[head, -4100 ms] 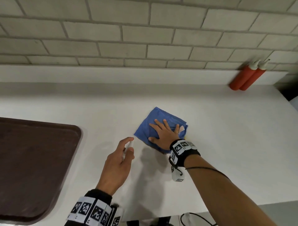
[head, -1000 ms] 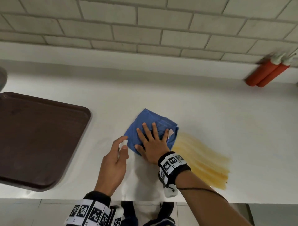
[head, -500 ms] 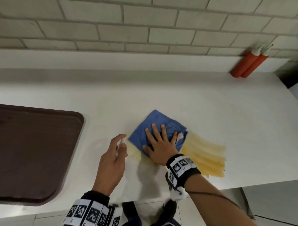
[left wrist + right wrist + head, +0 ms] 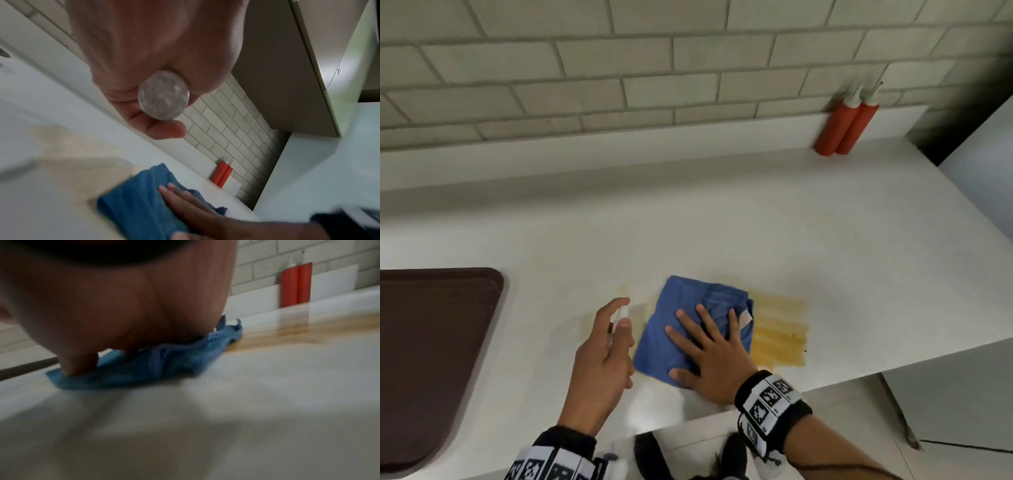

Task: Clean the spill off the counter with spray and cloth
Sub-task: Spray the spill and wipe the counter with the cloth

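Observation:
A folded blue cloth (image 4: 681, 318) (image 4: 133, 204) (image 4: 156, 368) lies on the white counter (image 4: 722, 222) near its front edge. My right hand (image 4: 709, 346) lies flat on the cloth with its fingers spread, pressing it down. A yellow-orange smear of spill (image 4: 777, 329) (image 4: 287, 331) streaks the counter just right of the cloth, with a fainter trace (image 4: 599, 315) to its left. My left hand (image 4: 606, 353) hovers left of the cloth and grips a small clear spray bottle (image 4: 619, 318), whose round base (image 4: 163, 95) shows in the left wrist view.
A dark brown tray (image 4: 431, 359) lies on the counter at the left. Two red squeeze bottles (image 4: 847, 126) stand against the tiled wall at the back right. The counter ends at the right, close to the spill, and its front edge runs under my wrists.
My right hand has slid the cloth slightly right, back over the smear, leaving a faint trace at its left. The left hand keeps holding the bottle beside it.

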The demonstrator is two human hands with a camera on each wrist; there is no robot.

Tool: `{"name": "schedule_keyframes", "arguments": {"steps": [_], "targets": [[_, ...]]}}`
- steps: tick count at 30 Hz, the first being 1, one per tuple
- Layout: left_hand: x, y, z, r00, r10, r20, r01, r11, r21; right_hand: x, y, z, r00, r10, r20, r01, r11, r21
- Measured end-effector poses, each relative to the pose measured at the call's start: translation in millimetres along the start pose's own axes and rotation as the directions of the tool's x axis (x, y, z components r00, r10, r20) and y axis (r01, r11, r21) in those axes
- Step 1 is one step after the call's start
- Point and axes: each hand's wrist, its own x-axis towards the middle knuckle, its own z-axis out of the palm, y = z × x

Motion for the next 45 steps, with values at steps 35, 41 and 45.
{"name": "schedule_keyframes", "arguments": {"steps": [35, 41, 45], "targets": [[-60, 39, 115, 1.0, 0.028, 0.007, -0.028, 0.997, 0.07, -82, 137, -126, 0.894, 0.418, -0.164, 0.086, 0.199, 0.976], [-64, 41, 116, 1.0, 0.023, 0.016, -0.024, 0.998, 0.054, -100, 194, -91, 0.79, 0.557, 0.257, -0.298, -0.018, 0.954], [-67, 38, 114, 1.0, 0.004, 0.021, -0.005, 0.999, 0.051, -116, 205, -73, 0.683, 0.728, 0.049, -0.481, 0.398, 0.781]]}}
